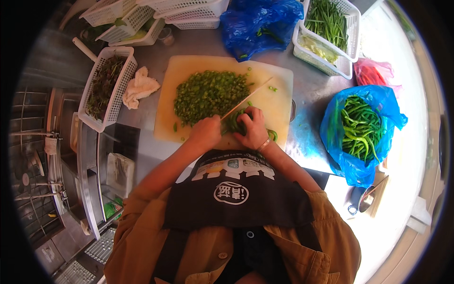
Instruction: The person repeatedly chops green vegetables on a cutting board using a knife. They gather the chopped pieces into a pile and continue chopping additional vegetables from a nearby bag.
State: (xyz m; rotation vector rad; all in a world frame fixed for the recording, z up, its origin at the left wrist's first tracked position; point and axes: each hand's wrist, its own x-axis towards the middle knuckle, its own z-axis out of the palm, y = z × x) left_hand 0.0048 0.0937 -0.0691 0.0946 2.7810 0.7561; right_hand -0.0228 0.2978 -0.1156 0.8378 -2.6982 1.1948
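Observation:
My left hand (pixel 207 132) grips a kitchen knife (pixel 247 98), whose blade runs up and to the right across a pale plastic cutting board (pixel 283 71). I see the blade nearly edge-on, as a thin line, and its handle is hidden in my fist. On the blade's right, my right hand (pixel 253 128) has curled fingers around a bunch of long green peppers (pixel 232 122) on the board. One curved pepper end (pixel 272 135) sticks out beside the wrist. A wide heap of chopped green pepper (pixel 209 94) lies left of the blade, with stray pieces around it.
A crumpled white cloth (pixel 141 87) and a basket of dark leafy greens (pixel 106 85) lie left. Behind the board are a blue plastic bag (pixel 260 25) and stacked white baskets (pixel 195 14). On the right stand baskets of cut greens (pixel 328 25) and a blue bag holding green peppers (pixel 361 127).

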